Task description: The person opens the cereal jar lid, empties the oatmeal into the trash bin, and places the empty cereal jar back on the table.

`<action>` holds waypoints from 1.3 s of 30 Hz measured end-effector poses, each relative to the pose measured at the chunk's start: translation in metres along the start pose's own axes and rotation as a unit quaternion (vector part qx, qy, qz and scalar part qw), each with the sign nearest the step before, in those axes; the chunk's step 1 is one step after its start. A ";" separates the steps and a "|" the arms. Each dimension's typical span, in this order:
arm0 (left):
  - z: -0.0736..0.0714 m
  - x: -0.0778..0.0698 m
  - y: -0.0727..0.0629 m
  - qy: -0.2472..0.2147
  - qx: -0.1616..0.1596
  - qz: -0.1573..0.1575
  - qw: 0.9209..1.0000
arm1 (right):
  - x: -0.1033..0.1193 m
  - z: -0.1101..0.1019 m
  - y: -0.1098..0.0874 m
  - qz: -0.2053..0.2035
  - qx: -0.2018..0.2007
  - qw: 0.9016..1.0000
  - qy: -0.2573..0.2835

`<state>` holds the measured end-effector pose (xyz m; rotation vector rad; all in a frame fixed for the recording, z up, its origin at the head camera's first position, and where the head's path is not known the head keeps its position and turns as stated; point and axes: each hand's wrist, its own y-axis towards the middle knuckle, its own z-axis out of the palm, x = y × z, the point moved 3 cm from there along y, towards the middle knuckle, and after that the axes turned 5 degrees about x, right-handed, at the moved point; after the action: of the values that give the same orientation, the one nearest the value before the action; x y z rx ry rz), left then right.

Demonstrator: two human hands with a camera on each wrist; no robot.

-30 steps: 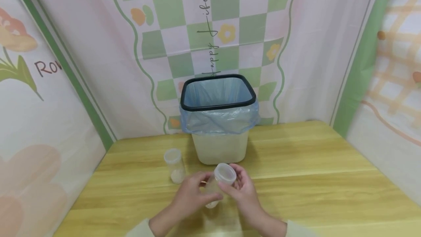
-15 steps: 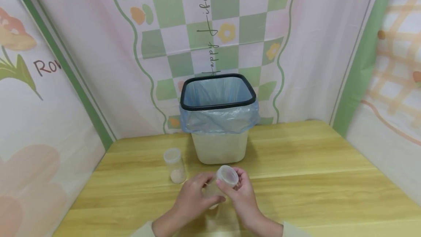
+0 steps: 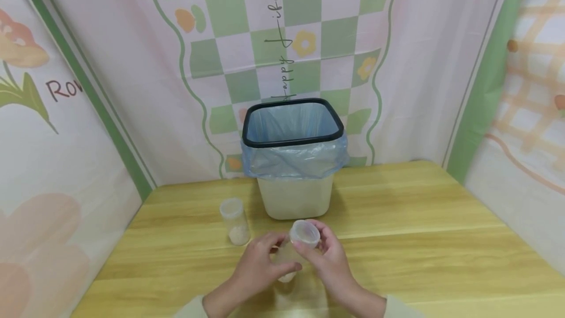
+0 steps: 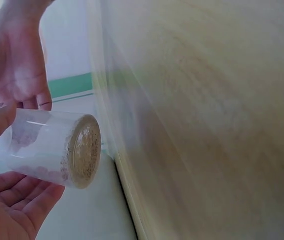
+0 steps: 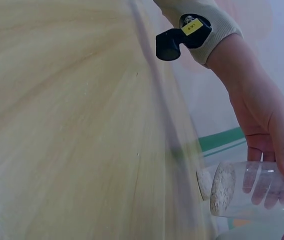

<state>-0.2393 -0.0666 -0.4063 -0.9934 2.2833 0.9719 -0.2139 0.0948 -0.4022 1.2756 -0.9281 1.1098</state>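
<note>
My left hand [image 3: 260,261] grips the body of a clear plastic jar [image 5: 254,192], fingers on the far side and thumb on the near side. A thin layer of pale, grainy material lies at its bottom, which the left wrist view shows tilted over the table. With thumb and fingers my right hand [image 3: 328,259] holds the round translucent lid [image 3: 305,233] at the jar's upper end. Seen from the left wrist, the right hand [image 4: 16,65] is beyond the jar. A second lidded jar [image 3: 235,222] with pale contents stands upright to the left of my hands.
Behind the hands a cream trash bin [image 3: 295,200] stands on the wooden table [image 3: 406,239]. A blue bag lines it, folded out under a black rim [image 3: 293,144]. Printed curtains [image 3: 340,77] rise at the back and both sides.
Both hands stay around the jar and lid, shifting only slightly. The lid's tilt has changed a little, and it sits a bit farther right than a second ago. The standing jar and bin stay put.
</note>
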 end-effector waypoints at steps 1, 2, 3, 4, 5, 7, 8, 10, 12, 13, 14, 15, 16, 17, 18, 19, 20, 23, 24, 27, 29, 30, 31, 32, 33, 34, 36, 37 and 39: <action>0.000 0.000 0.000 -0.004 0.001 -0.002 1.000 | 0.000 -0.001 0.000 -0.002 0.001 1.000 -0.003; 0.000 -0.001 0.000 -0.009 0.003 -0.005 1.000 | 0.000 -0.001 0.000 -0.003 0.003 1.000 -0.004; 0.000 -0.001 0.000 -0.015 0.004 -0.007 1.000 | 0.001 -0.002 0.000 -0.005 0.004 1.000 -0.006; 0.000 -0.001 0.001 -0.022 0.005 -0.008 1.000 | 0.001 -0.002 0.000 -0.005 0.007 1.000 -0.006; 0.000 -0.001 0.001 -0.026 0.006 -0.009 1.000 | 0.001 -0.003 0.000 -0.006 0.009 1.000 -0.006; 0.000 -0.001 0.001 -0.035 0.009 -0.012 0.999 | 0.001 -0.004 0.000 -0.009 0.015 1.000 -0.006; 0.000 -0.001 0.001 -0.040 0.011 -0.013 0.999 | 0.001 -0.004 0.000 -0.011 0.019 1.000 -0.005; 0.000 -0.001 0.001 -0.046 0.016 -0.016 0.999 | 0.001 -0.005 0.001 -0.014 0.029 0.999 -0.001; 0.000 -0.001 0.002 -0.060 0.023 -0.021 0.998 | 0.001 -0.006 0.002 -0.017 0.038 0.999 0.000; 0.000 -0.001 0.002 -0.069 0.028 -0.024 0.997 | 0.001 -0.006 0.002 -0.017 0.042 0.999 0.001; -0.001 -0.002 0.002 -0.079 0.033 -0.028 0.996 | 0.001 -0.007 0.002 -0.019 0.046 0.999 0.003; -0.001 -0.002 0.002 -0.089 0.038 -0.033 0.995 | 0.001 -0.007 0.003 -0.020 0.050 0.999 0.002; -0.001 -0.002 0.001 -0.099 0.042 -0.037 0.994 | 0.000 -0.008 0.003 -0.023 0.053 0.998 0.001; -0.001 -0.002 0.001 -0.107 0.047 -0.041 0.992 | 0.001 -0.008 0.004 -0.025 0.056 0.998 0.001; -0.001 -0.002 0.001 -0.112 0.050 -0.043 0.991 | 0.001 -0.009 0.004 -0.027 0.059 0.998 0.002; -0.001 -0.002 0.001 -0.114 0.053 -0.043 0.991 | 0.001 -0.009 0.004 -0.029 0.062 0.998 0.002; 0.000 -0.002 0.001 -0.115 0.055 -0.041 0.991 | 0.001 -0.010 0.005 -0.032 0.064 0.997 0.004; 0.000 0.000 0.001 -0.113 0.057 -0.035 0.991 | 0.003 -0.012 0.006 -0.039 0.068 0.997 0.007; 0.000 0.001 0.000 -0.112 0.057 -0.033 0.992 | 0.004 -0.012 0.006 -0.040 0.069 0.997 0.010; 0.001 0.003 0.000 -0.110 0.056 -0.030 0.992 | 0.006 -0.015 0.008 -0.040 0.067 0.997 0.021; 0.000 0.004 -0.001 -0.110 0.056 -0.032 0.992 | 0.007 -0.017 0.009 -0.038 0.064 0.997 0.026; 0.000 0.005 -0.001 -0.109 0.056 -0.033 0.992 | 0.008 -0.019 0.009 -0.039 0.063 0.997 0.026; 0.000 0.005 -0.001 -0.110 0.056 -0.035 0.992 | 0.009 -0.020 0.010 -0.040 0.061 0.997 0.025; 0.000 0.005 -0.001 -0.112 0.055 -0.037 0.991 | 0.010 -0.022 0.010 -0.041 0.058 0.997 0.023; 0.000 0.005 -0.001 -0.114 0.055 -0.040 0.991 | 0.011 -0.023 0.011 -0.042 0.055 0.997 0.020; 0.000 0.005 -0.001 -0.116 0.053 -0.043 0.991 | 0.012 -0.025 0.012 -0.044 0.052 0.998 0.018; 0.000 0.005 -0.002 -0.122 0.051 -0.047 0.990 | 0.014 -0.028 0.012 -0.046 0.045 0.998 0.013; 0.000 0.006 -0.002 -0.125 0.050 -0.049 0.990 | 0.014 -0.029 0.013 -0.046 0.040 0.998 0.011; 0.000 0.006 -0.002 -0.131 0.048 -0.052 0.989 | 0.017 -0.032 0.013 -0.047 0.031 0.998 0.007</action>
<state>-0.2416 -0.0704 -0.4105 -0.8783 2.0205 0.8830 -0.2245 0.1279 -0.3860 1.3472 -0.8208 1.0779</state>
